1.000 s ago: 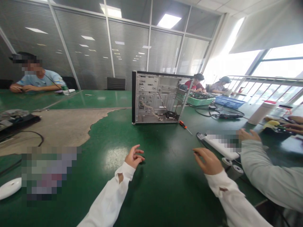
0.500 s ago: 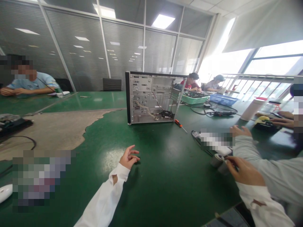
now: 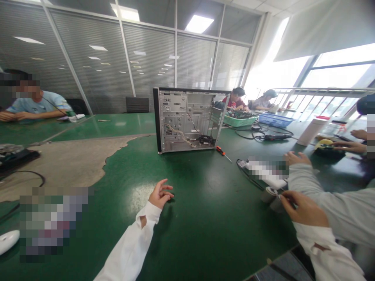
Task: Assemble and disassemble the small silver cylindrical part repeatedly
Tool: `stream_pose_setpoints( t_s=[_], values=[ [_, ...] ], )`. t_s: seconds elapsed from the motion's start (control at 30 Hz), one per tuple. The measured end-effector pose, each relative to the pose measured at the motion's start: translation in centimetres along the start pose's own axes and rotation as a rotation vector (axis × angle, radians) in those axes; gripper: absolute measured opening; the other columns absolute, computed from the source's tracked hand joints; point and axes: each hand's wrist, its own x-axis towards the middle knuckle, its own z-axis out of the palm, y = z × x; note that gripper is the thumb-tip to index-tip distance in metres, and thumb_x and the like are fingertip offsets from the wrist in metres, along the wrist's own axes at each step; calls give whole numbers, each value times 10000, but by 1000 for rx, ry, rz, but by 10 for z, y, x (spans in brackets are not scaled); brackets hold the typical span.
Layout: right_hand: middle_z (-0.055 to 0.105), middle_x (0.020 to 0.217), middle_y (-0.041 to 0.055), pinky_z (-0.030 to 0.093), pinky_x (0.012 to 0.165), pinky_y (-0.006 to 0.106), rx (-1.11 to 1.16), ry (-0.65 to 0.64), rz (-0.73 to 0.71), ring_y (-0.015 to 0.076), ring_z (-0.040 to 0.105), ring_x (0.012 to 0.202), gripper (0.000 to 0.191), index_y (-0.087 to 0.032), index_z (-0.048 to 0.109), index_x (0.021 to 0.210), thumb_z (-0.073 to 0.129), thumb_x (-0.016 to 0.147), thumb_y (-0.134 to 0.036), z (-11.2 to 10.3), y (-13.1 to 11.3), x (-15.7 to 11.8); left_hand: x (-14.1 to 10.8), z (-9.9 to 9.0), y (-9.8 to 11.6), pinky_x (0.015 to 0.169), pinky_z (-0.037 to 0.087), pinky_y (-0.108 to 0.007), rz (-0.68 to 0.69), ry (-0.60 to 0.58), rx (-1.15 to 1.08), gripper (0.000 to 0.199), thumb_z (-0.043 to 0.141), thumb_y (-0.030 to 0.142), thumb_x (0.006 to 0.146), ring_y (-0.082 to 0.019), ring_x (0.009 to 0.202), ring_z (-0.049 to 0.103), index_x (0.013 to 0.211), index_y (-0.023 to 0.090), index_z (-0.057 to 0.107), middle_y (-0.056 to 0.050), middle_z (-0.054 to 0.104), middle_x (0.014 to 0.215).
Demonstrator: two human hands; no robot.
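My left hand (image 3: 161, 194), in a white sleeve, hovers over the green table with its fingers apart and nothing in it. To the right, my right hand (image 3: 307, 208) has its thumb and fingers closed at the side of a grey cylinder (image 3: 276, 203). A second grey cylinder (image 3: 268, 194) stands right beside that one. Farther ahead, an open computer case (image 3: 190, 121) stands upright, its side panel off; loose cables and a black fan (image 3: 206, 139) show inside. A screwdriver (image 3: 223, 153) with an orange-and-black handle lies by the case's lower right corner.
A co-worker's grey sleeve (image 3: 331, 191) reaches in close beside my right hand. A white power strip (image 3: 274, 178) lies beyond the cylinders. Green (image 3: 241, 121) and blue (image 3: 277, 120) baskets, cables and a pale bottle (image 3: 313, 131) stand at the back right. A worn brown patch (image 3: 76, 160) spreads left.
The view has shifted very slightly. Both my hands stay nearly where they were, and the case, screwdriver and cylinders have not moved on the table.
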Motion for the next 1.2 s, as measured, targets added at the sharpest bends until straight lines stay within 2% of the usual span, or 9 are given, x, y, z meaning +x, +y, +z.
stream_pose_setpoints(
  t_s=[0.23,0.33,0.43,0.57,0.77,0.83,0.93,1.03,1.2],
  values=[
    [598,673,65,393,488,282,43,-42,58,196,542,572,288,-188,551,764,429,663,-428,9,10,-2,1,0,-2,532,439,-247,7,-9,-17,545,508,151,562,-113,586,586,1078,161,331,-43,543,867],
    [598,687,67,399,500,285,31,-8,79,200,546,594,289,-194,547,809,423,675,-418,11,13,-2,1,-1,-4,528,441,-244,13,-13,-27,543,504,141,565,-115,587,588,1079,164,331,-40,548,859],
    [591,690,55,403,519,281,14,27,48,196,546,613,261,-207,534,794,393,701,-406,7,9,-3,2,-1,-5,520,443,-242,24,-11,-31,536,501,132,568,-116,581,589,1076,169,334,-39,555,851],
    [578,698,53,399,516,277,-4,-7,12,191,540,608,242,-202,522,773,371,727,-386,-4,1,-6,2,-1,-5,521,436,-242,18,-7,-31,543,511,144,562,-118,583,591,1076,165,339,-44,554,857],
    [582,803,85,418,638,315,-95,7,-104,223,542,727,303,-181,538,831,391,730,-427,-7,-4,4,2,-1,-4,541,437,-251,10,-13,-25,566,522,178,555,-117,587,589,1088,157,332,-44,548,859],
    [584,873,100,427,609,328,-138,-69,-140,240,552,755,397,-177,520,954,412,706,-469,0,-4,12,2,-1,-4,537,437,-250,11,-9,-22,566,521,182,554,-115,584,588,1087,158,334,-45,549,863],
    [587,941,91,435,558,353,-173,-332,-185,258,572,763,492,-215,435,1111,435,687,-465,14,0,26,1,-1,-4,530,437,-247,12,0,-21,555,515,175,557,-112,577,586,1082,161,338,-41,554,856],
    [591,972,78,435,597,386,-185,-524,-204,266,583,765,457,-240,438,1116,460,681,-379,23,3,39,1,-1,-4,529,440,-248,15,6,-23,543,511,157,561,-114,574,587,1077,158,341,-40,551,850],
    [608,939,98,433,620,366,-105,-559,-244,274,579,793,439,-192,461,1073,503,654,-315,21,-5,56,1,0,-4,516,444,-242,25,10,-21,525,506,132,564,-115,571,589,1063,171,351,-34,555,840]
  ],
)
